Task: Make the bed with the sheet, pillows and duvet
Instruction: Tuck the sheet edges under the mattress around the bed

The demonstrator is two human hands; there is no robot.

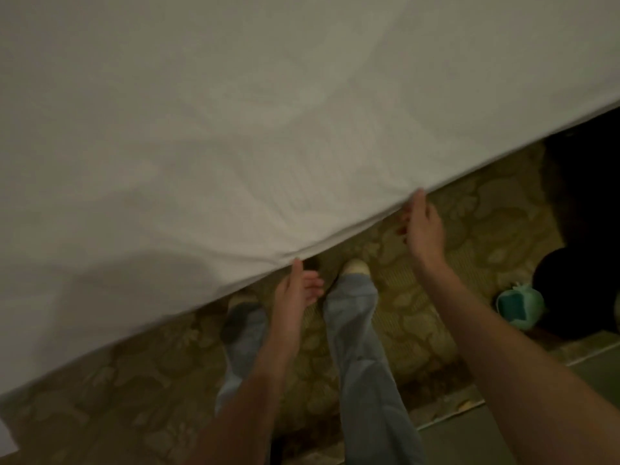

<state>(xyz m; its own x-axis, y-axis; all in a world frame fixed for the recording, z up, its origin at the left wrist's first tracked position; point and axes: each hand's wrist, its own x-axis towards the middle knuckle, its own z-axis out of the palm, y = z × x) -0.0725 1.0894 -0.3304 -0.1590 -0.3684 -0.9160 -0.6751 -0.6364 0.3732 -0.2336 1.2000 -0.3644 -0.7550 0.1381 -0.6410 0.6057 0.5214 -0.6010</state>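
Below us a patterned carpet (436, 263) runs under a white sheet (235, 129) held spread in the air, filling the upper view. Our left hand (298, 290) and right hand (422, 226) each pinch its near edge, thumb on top, remaining fingers loosely curled. Our jeans (359, 347) stand beneath; a teal object (518, 305) sits right.

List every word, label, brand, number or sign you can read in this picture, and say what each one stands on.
None can be read.
The sheet, pinched at its edge by the left hand and right hand, is plain white.
The carpet bears only a leafy pattern.
The green thing on the floor is too blurred to show any text.
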